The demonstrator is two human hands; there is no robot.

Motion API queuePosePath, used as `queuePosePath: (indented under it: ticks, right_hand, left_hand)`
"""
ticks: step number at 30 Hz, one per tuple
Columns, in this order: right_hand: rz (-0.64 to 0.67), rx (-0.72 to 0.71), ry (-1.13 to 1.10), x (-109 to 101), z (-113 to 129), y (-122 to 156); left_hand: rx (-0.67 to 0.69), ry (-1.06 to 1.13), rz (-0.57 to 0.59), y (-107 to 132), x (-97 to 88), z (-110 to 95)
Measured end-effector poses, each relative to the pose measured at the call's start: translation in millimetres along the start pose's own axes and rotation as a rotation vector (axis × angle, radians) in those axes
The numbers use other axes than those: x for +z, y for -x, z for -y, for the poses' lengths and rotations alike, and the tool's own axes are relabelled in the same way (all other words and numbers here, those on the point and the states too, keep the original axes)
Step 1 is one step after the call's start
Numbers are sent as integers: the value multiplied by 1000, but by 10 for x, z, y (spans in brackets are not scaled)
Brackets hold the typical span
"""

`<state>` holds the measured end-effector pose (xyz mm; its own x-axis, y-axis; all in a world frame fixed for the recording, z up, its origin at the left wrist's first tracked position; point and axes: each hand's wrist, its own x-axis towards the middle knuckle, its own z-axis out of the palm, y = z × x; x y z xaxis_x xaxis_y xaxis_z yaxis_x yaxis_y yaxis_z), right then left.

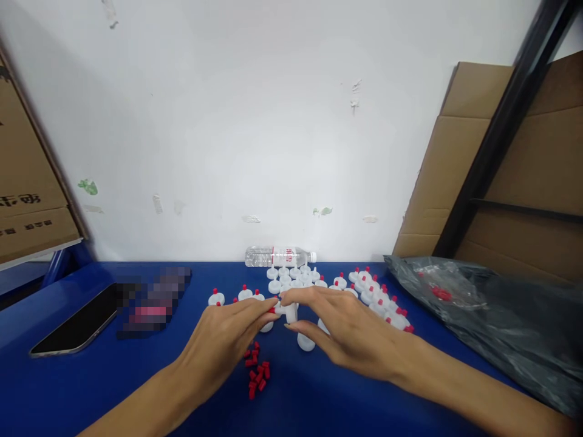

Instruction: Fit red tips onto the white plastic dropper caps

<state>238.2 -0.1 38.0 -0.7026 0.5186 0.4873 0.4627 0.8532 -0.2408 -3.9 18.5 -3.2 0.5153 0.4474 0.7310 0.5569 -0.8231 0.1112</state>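
Observation:
Between thumb and fingers, my right hand (355, 325) grips a white round nozzle cap (291, 313), turned on its side with its spout to the left. My left hand (223, 334) pinches a small red tip cover (272, 310) at the end of that spout. Just below my left fingers lies a loose pile of red tip covers (259, 375). Behind the hands stand several bare white nozzle caps (285, 279). More white caps with red tips (380, 300) stand in rows to the right, and a few others are at the left, partly hidden by my left hand.
A clear plastic bottle (259, 256) lies against the wall. At the left are a phone (77, 325) and a blurred-out item (155, 303). Dark plastic bags (492, 328) spread over the right side of the blue table (300, 400). Cardboard (449, 164) leans at the right.

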Motion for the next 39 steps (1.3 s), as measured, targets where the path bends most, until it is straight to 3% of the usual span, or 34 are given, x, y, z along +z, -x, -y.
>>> queuePosePath:
  ticks: [4, 9, 16, 21, 26, 28, 31, 34, 36, 39]
  right_hand:
    - [-6, -45, -27, -8, 35, 4]
    - [15, -110, 26, -1, 44, 6]
    - [38, -266, 279, 79, -65, 53]
    - [63, -286, 392, 59, -82, 34]
    - [312, -223, 417, -31, -8, -25]
    - [344, -205, 414, -79, -8, -49]
    - [255, -137, 406, -178, -151, -81]
    - [94, 56, 389, -290, -460, -103]
    - [13, 238, 303, -343, -692, -100]
    - [4, 360, 247, -364, -982, -49]
  left_hand:
    - [69, -34, 44, -23, -23, -42]
    - [-53, 141, 139, -7, -33, -77]
    - [-161, 291, 271, 17, -29, -126]
    - [-176, 270, 262, -20, -23, -175]
    - [-66, 127, 223, -15, -20, -158]
    - [-57, 78, 225, -8, -24, -143]
    - [-151, 14, 206, -24, -57, -135]
    - [-215, 4, 197, -62, -116, -149]
    - [-217, 30, 233, -76, -149, -170]
    - [-166, 49, 319, -56, -161, -212]
